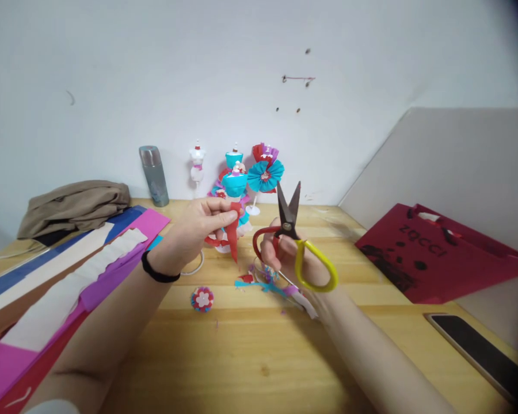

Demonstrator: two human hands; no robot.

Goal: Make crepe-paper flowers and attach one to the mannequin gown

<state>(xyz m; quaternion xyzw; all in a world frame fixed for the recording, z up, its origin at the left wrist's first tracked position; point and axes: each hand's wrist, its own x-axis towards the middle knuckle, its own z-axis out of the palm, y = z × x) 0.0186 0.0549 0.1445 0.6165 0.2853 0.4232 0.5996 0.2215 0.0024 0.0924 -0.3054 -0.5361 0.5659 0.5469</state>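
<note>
- Red strip [233,241], pinched in the left fingers [222,219], hung limp!
- Right fingers [269,254] gripped scissors [287,225], blades wide, near the left fingers!
- That limpness risked a crooked snip.

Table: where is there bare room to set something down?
Bare wood shows between left forearm and right forearm, nearer than the rosette; more between right forearm, bag and phone. Crowded: mid-table, with scraps and decorations, and the left, under coloured sheets.

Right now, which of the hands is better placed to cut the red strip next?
Right, I'd say: the right hand holds the scissors, blades open, while the left hand is occupied pinching the red strip.
</note>
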